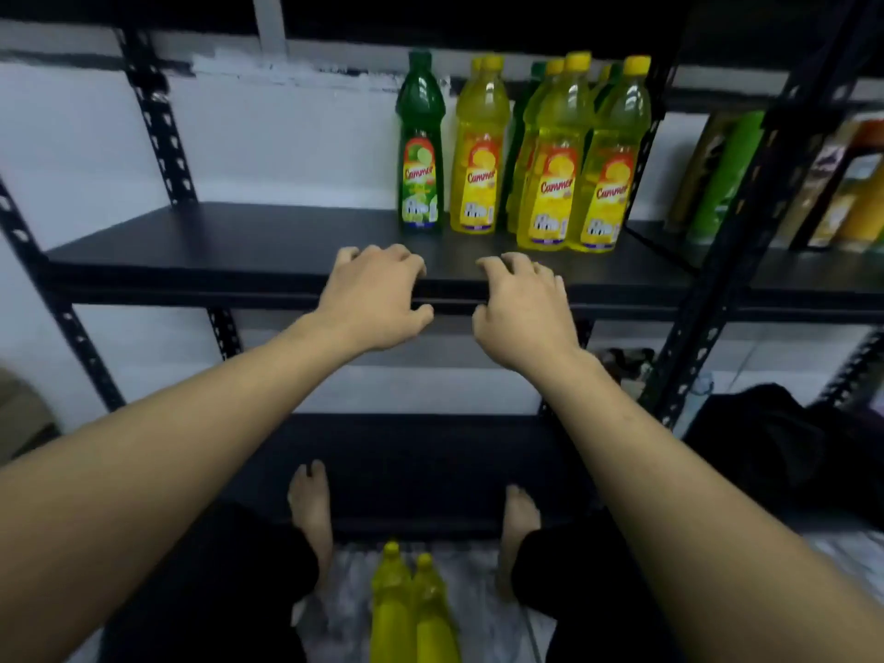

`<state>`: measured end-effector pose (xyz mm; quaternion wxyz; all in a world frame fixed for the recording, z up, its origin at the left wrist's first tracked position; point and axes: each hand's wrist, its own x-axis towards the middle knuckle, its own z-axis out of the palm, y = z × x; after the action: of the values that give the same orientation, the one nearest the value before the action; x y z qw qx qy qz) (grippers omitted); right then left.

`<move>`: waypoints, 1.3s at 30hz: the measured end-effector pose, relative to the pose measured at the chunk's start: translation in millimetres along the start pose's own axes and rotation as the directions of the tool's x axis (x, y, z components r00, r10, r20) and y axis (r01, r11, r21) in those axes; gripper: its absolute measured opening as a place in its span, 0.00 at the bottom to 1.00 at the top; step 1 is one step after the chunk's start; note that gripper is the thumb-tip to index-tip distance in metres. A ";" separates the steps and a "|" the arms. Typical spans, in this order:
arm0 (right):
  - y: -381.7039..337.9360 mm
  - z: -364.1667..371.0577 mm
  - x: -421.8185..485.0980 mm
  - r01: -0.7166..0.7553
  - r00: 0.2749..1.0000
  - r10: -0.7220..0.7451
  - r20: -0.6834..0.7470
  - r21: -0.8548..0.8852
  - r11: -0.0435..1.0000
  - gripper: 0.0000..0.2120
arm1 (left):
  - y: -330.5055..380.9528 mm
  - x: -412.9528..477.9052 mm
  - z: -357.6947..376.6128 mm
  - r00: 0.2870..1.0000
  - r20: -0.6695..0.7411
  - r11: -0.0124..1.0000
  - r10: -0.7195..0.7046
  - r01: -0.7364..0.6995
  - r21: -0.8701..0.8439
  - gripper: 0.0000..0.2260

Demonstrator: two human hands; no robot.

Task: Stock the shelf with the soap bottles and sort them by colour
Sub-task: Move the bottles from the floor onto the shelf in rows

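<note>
1. Your left hand grips the front lip of the black shelf. Its fingers are bent and slightly spread, with the tips on the top board and the thumb tucked under the edge.
2. Your right hand does the same just beside it, without touching it. Its fingers curl over the lip, thumb below. Each hand holds only the shelf.
3. The soap bottles stand upright on that same board, further back than your fingertips and toward its right end. The nearest are just beyond the right hand's fingers, not touching them.
4. In front, one green bottle stands at the left of the group. To its right are three yellow bottles with labels facing you.
5. More yellow caps and at least one more green cap crowd behind. How many are hidden there cannot be told.
6. Down on the floor, two floor bottles, both yellow, sit side by side between your bare feet.
7. In the next bay to the right are blurred packaged goods, and below them a dark bag.
</note>
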<state>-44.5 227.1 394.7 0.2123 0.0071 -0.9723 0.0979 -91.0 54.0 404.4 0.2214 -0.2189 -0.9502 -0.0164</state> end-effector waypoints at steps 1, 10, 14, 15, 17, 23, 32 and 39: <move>-0.6 14.0 -13.2 -0.014 0.998 0.013 0.058 0.015 1.000 0.28 | 1.5 -10.6 11.4 1.000 0.025 0.999 0.015 -0.016 0.029 0.22; 35.1 197.9 -101.5 -0.131 0.768 0.085 0.635 0.025 0.991 0.31 | -0.8 -100.4 187.2 0.911 0.411 0.999 0.027 -0.036 0.015 0.19; 55.2 275.2 -142.3 -0.142 0.628 0.104 0.771 -0.018 0.990 0.30 | 4.1 -164.7 269.1 0.812 0.583 0.997 0.031 0.013 -0.071 0.24; 59.2 292.6 -151.9 -0.138 0.600 0.103 0.793 -0.024 0.990 0.31 | 6.4 -183.1 287.2 0.782 0.622 0.995 0.046 0.019 -0.097 0.25; 66.5 324.5 -169.6 -0.123 0.549 0.094 0.830 -0.031 0.992 0.31 | 10.2 -220.3 320.1 0.719 0.691 0.990 0.072 0.030 -0.135 0.25; 89.9 392.9 -213.3 -0.204 0.433 0.094 0.896 -0.003 0.979 0.30 | 15.3 -286.0 393.9 0.572 0.820 0.973 0.024 0.176 -0.152 0.28; 111.5 457.3 -254.0 -0.253 0.380 0.039 0.924 0.063 0.965 0.31 | 36.5 -325.7 462.4 0.483 0.875 0.911 0.007 0.358 -0.205 0.41; 87.5 485.2 -287.1 -0.310 0.428 -0.039 0.903 0.187 0.932 0.38 | 57.2 -342.0 484.2 0.532 0.847 0.856 0.009 0.434 -0.282 0.45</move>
<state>12.3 211.1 -172.7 -0.3470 0.0132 -0.9024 0.2551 8.6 27.9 -182.2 -0.3113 -0.1249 -0.9275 -0.1649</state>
